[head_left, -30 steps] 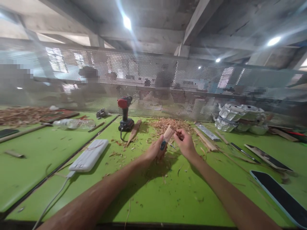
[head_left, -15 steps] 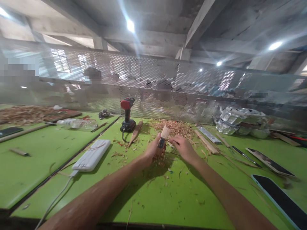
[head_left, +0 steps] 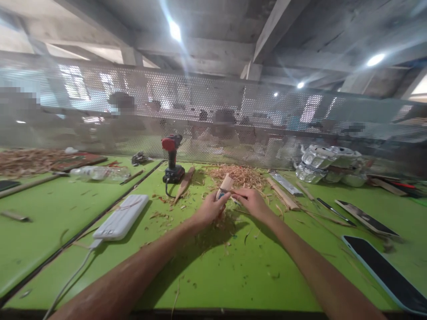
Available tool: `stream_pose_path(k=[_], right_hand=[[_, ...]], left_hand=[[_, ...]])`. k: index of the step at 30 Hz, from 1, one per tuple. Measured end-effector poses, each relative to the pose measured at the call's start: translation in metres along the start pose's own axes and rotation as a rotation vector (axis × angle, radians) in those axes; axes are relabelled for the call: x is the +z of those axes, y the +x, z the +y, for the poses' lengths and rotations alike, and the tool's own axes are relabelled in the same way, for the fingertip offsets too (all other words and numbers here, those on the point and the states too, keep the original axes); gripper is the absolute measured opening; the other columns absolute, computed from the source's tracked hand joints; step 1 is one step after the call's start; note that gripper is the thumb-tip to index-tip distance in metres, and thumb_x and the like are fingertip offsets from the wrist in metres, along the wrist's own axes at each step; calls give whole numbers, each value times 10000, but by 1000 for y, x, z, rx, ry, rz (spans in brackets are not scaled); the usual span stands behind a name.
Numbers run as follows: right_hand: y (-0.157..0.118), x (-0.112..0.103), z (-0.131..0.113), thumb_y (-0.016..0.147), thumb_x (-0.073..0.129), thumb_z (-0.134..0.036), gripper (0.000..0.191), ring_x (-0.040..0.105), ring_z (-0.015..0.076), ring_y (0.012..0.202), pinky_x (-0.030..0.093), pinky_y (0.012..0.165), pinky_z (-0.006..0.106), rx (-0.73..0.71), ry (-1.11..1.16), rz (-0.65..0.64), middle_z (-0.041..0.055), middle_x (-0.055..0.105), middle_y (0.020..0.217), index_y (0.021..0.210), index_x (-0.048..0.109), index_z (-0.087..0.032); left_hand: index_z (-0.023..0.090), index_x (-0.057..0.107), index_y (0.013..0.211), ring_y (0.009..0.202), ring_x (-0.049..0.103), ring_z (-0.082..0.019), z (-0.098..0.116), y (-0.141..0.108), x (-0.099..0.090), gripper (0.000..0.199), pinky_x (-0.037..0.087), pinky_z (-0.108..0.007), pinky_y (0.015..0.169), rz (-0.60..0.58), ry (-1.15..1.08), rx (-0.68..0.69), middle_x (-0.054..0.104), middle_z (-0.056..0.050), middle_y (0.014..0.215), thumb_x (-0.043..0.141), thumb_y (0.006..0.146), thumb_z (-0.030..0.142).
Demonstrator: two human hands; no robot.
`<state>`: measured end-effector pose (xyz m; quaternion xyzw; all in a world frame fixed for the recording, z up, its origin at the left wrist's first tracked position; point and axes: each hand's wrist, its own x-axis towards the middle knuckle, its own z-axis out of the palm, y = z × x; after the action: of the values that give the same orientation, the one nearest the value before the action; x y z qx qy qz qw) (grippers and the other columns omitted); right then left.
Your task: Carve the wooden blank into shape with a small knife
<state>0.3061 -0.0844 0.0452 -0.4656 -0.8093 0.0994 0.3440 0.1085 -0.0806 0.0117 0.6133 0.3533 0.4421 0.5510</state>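
Observation:
A pale piece of wood point(head_left: 227, 182) stands tilted above the middle of the green bench, and my left hand point(head_left: 209, 210) is wrapped round its lower part. A small dark-and-blue patch shows at the left thumb; I cannot make out what it is. Close by on the right, the fingers of my right hand point(head_left: 254, 204) are closed on a thin carving knife point(head_left: 233, 194). Its dark blade lies across the wood near my left thumb, and most of its handle is hidden. Below the hands, small wood chips are scattered.
Behind the hands lies a heap of wood shavings point(head_left: 240, 175). A cordless drill point(head_left: 172, 161) and pointed wood strip point(head_left: 184, 186) are to the left, with a white power bank point(head_left: 122, 217). Rightward are a wooden strip point(head_left: 283, 194), a phone point(head_left: 383, 271) and foil containers point(head_left: 330, 164).
My left thumb has come down from upright to lie beside the blade, and the wood tilts slightly more. The whole view has shifted a little, with bench things appearing farther left.

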Motion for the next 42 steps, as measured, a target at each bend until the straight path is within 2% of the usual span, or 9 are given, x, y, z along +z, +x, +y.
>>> stream_pose_path(k=[6,13,15,17,19,22,26,31,42], right_hand=[[3,-4,13,973,592,-484,306,731,293,873,572,804,418,-40,-59,0,68,809,984,1025,849,-327],[3,-2,21,1002,581,-387,307,718,260,857,555,769,386,-77,-149,25,100,807,980,1054,840,-232],[2,-13,37,983,604,-330,262,720,252,804,566,739,388,25,-155,84,93,806,919,1022,842,-228],[-1,-31,59,961,619,-308,258,718,261,720,572,695,407,224,-177,218,113,789,808,913,843,-191],[-2,-50,78,927,670,-342,241,742,292,777,579,727,429,357,-158,382,140,797,843,912,840,-172],[1,-60,81,903,683,-377,253,757,311,877,588,788,429,333,-67,492,139,814,944,944,842,-184],[9,-37,41,912,655,-449,315,756,292,871,595,800,423,183,3,315,106,821,953,990,843,-209],[8,-3,0,972,575,-432,323,746,271,856,574,793,399,-33,-14,109,83,812,941,927,844,-260],[3,-1,3,1033,505,-493,431,716,256,825,497,740,333,-109,-249,89,104,800,945,978,834,-220]], left_hand=[[206,505,795,391,435,-80,4,-2,-3,407,358,-198,377,-52,154,13,460,91,505,708,867,551],[208,500,752,387,443,-81,6,-3,-3,379,329,-190,365,-28,198,-34,476,75,483,735,870,481],[207,510,779,388,448,-83,9,-7,-3,374,336,-191,359,-53,195,-52,493,73,498,760,856,474],[204,521,816,385,446,-83,13,-10,-2,379,341,-192,352,-91,173,-42,500,78,508,786,835,474],[201,528,833,377,436,-80,19,-12,0,387,344,-192,352,-103,127,-14,482,86,498,778,840,495],[194,534,858,380,444,-76,23,-11,0,395,362,-191,370,-54,63,-25,482,90,501,769,846,512],[191,529,839,381,452,-77,17,-4,-5,408,365,-192,372,33,89,-61,491,87,499,776,831,515],[203,510,814,379,454,-82,13,-3,-4,403,368,-196,378,-9,85,1,486,87,488,741,854,530],[193,542,828,386,452,-78,8,-1,-1,402,317,-188,385,-17,114,39,471,90,498,779,835,518]])
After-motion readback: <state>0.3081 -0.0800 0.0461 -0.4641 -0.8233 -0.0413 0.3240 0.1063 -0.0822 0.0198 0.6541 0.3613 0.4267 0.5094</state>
